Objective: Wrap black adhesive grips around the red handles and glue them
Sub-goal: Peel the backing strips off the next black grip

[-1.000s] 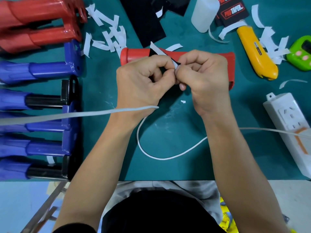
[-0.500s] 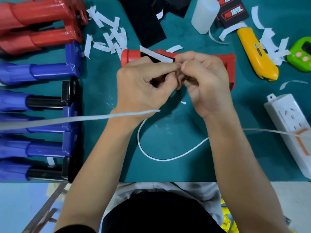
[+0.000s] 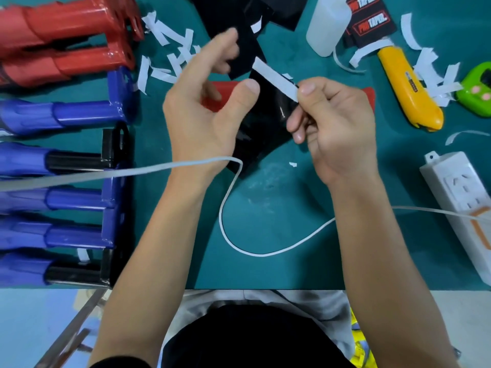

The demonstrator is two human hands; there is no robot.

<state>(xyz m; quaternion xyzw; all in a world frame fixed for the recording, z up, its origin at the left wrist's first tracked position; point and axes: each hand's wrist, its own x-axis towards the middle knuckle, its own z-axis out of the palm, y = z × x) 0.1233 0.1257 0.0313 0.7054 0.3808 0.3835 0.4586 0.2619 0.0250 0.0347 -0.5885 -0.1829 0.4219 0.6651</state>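
Right hand [image 3: 332,123] pinches white backing strip [image 3: 275,79] between thumb and forefinger, strip now peeled up above red handle [image 3: 369,98]; half second ago both hands bunched together over it. Left hand [image 3: 199,110] has let go, fingers spread, empty (blurred, mid-motion). Black adhesive grip [image 3: 263,123] lies across red handle's middle on tabletop [image 3: 265,208]; adhesive edge likely bared, wrapping can begin.

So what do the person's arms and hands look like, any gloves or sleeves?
No gloves: the left hand and right hand are bare, with no rings or watch showing. Both forearms are bare; the edge of a black sleeve shows only at the left upper arm.
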